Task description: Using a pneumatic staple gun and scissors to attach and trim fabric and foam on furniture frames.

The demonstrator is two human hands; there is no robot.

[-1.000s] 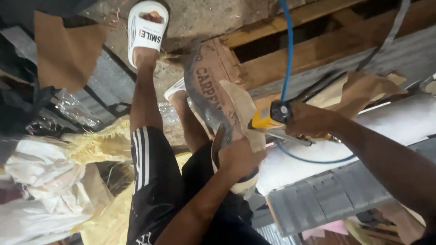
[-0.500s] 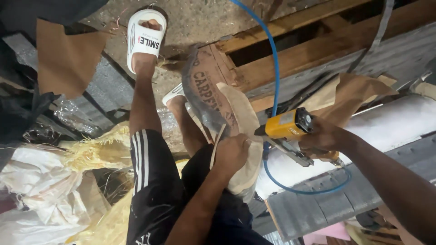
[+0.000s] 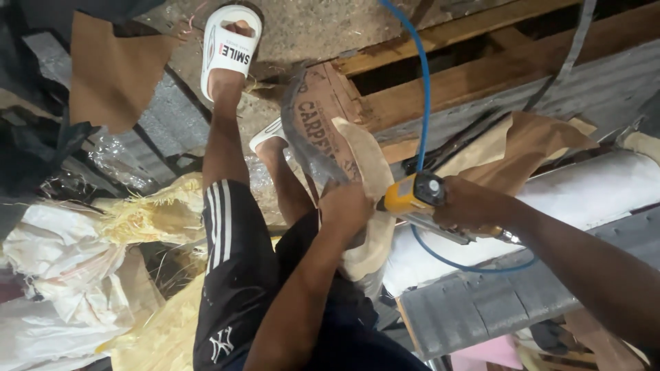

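Gripping yellow air tool (image 3: 412,196) tight in right hand (image 3: 471,203); left hand (image 3: 347,209) clamped on paper wrap (image 3: 368,172). Risk: tool firing into left fingers, sitting just beside nose.

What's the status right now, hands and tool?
Left hand pressing down the tan fabric. Right hand gripping the yellow air tool, nose at the fabric edge. Blue hose trails up over the wooden pallet.

The right hand (image 3: 474,203) grips a yellow tool (image 3: 412,194) with a blue hose (image 3: 424,103); by the left hand (image 3: 346,206), beige wrapping (image 3: 368,172).
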